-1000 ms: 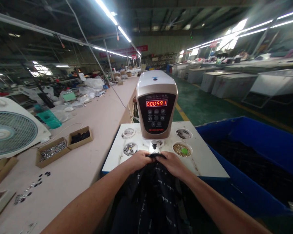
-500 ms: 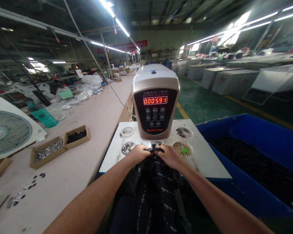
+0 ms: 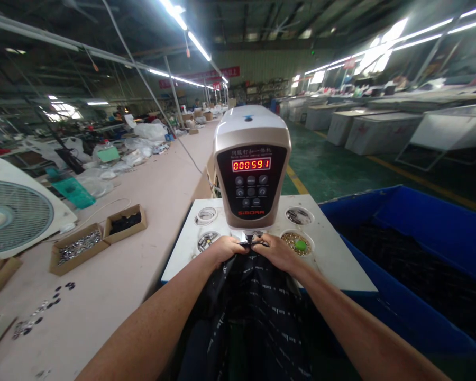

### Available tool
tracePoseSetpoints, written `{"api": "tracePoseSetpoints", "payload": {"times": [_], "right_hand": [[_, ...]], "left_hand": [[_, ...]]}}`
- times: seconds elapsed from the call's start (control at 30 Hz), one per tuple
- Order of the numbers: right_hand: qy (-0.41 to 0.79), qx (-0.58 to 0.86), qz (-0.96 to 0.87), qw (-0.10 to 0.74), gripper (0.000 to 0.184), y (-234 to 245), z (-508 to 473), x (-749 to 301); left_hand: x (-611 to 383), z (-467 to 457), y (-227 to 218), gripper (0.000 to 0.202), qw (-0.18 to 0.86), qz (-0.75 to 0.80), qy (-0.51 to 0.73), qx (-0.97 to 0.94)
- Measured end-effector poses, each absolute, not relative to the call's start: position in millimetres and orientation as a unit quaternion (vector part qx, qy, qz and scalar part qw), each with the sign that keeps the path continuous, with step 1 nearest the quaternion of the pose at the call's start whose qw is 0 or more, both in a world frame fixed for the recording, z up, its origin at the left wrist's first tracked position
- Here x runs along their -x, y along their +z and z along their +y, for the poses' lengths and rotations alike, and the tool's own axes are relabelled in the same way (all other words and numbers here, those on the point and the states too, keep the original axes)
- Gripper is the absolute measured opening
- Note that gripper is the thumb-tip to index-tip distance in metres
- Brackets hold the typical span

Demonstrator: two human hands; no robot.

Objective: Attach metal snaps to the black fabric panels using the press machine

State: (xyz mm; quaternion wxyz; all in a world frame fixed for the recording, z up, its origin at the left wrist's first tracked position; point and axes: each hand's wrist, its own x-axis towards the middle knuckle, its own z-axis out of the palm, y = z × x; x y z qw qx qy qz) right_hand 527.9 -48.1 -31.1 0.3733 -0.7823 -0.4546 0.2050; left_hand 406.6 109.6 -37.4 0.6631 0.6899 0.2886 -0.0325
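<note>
A button attaching machine (image 3: 252,159) with a red display reading 000591 stands in front of me. Dark fabric with small white lettering (image 3: 257,301) hangs from its head down toward my lap. My left hand (image 3: 226,250) pinches the fabric's upper edge just left of the machine's tip. On the right side my right hand (image 3: 275,251) grips the same edge, fingers closed. Between the two hands the edge lies under the small metal tip (image 3: 249,238). My fingers hide part of the cloth there.
The white machine table (image 3: 333,264) has round wells, one with brass-coloured fasteners (image 3: 295,242). A blue bin (image 3: 392,206) of dark cloth stands right. Left, a long bench (image 3: 143,254) holds a fan (image 3: 16,206), a carton of metal pieces (image 3: 79,246), a carton of black pieces (image 3: 125,222) and loose buttons.
The hanging fabric has shifted and spread, showing more of its lettered face. Both hands stay at the machine tip with barely any movement. The display reads the same.
</note>
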Motion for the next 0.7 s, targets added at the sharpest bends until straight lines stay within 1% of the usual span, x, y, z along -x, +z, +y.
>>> {"api": "tracePoseSetpoints", "payload": {"times": [0.13,0.3,0.43,0.57,0.7], "right_hand": [[0.173,0.789,-0.452,0.379,0.033,-34,-48,-524],[0.13,0.819,-0.423,0.364,0.03,-46,-42,-517],[0.119,0.826,-0.432,0.342,0.032,-51,-41,-515],[0.105,0.833,-0.447,0.308,0.033,-51,-43,-514],[0.089,0.842,-0.459,0.268,0.034,-50,-45,-513]], "left_hand": [[-406,112,-39,0.034,0.674,0.286,-0.043,-0.68],[-403,113,-42,0.04,0.671,0.278,-0.039,-0.686],[-397,110,-46,0.037,0.655,0.262,-0.002,-0.708],[-393,107,-51,0.039,0.666,0.252,0.041,-0.701],[-394,108,-54,0.03,0.669,0.246,0.046,-0.699]]}}
